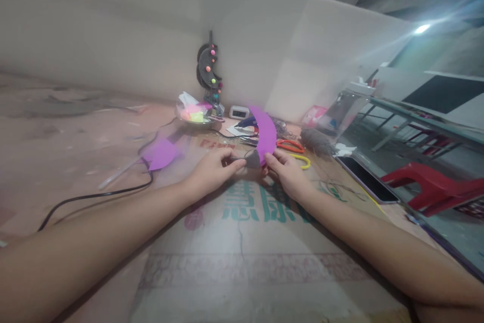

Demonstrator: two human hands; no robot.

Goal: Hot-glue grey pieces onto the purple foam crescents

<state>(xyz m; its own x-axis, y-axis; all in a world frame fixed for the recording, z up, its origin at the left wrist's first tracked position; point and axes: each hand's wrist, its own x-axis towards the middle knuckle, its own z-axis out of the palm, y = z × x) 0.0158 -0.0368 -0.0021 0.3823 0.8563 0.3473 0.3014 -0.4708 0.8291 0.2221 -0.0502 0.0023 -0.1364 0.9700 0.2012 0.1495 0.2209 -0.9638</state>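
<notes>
Between my hands, a purple crescent-shaped cutout (268,129) stands upright above the cardboard, its lower end covered by a wrap of dark grey yarn (252,159). My right hand (289,173) pinches the crescent near that lower end, thumb in front and fingers behind. At the wrap's left side, my left hand (215,167) is closed with thumb and forefinger on the grey yarn. Part of the yarn is hidden by the fingers. Just behind the crescent lie a blue glue gun (247,122), orange-handled scissors (291,146) and a yellow handle (304,162).
A grey crescent decoration with coloured balls (206,67) stands at the wall, beside a bowl (196,121) and small clock (239,112). Leftward are another purple cutout (162,154) and a black cable (94,195). Grey yarn ball (316,141), bottle (346,109) and phone (366,179) lie right.
</notes>
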